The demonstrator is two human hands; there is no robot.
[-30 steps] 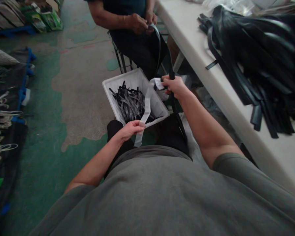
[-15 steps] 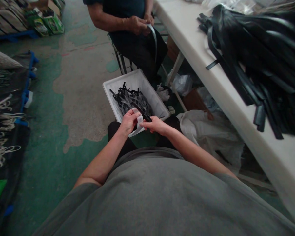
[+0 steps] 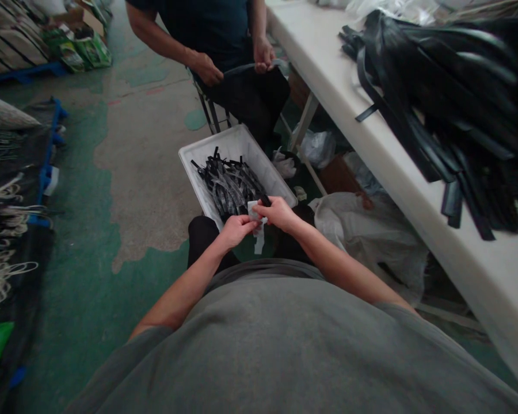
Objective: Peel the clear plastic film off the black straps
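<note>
Pale strip (image 3: 259,241) in tight pinch of both hands (image 3: 235,231)

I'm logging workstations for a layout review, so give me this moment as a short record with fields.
Left hand: pinches a white strip
Right hand: close against the left, gripping a black piece
White strip: one end hangs below the fingers
White bin: just beyond both hands, with dark and grey strips inside
White table: to the right, bearing a heap of black bands
Co-worker: seated beyond the bin, holding a pale band
</note>
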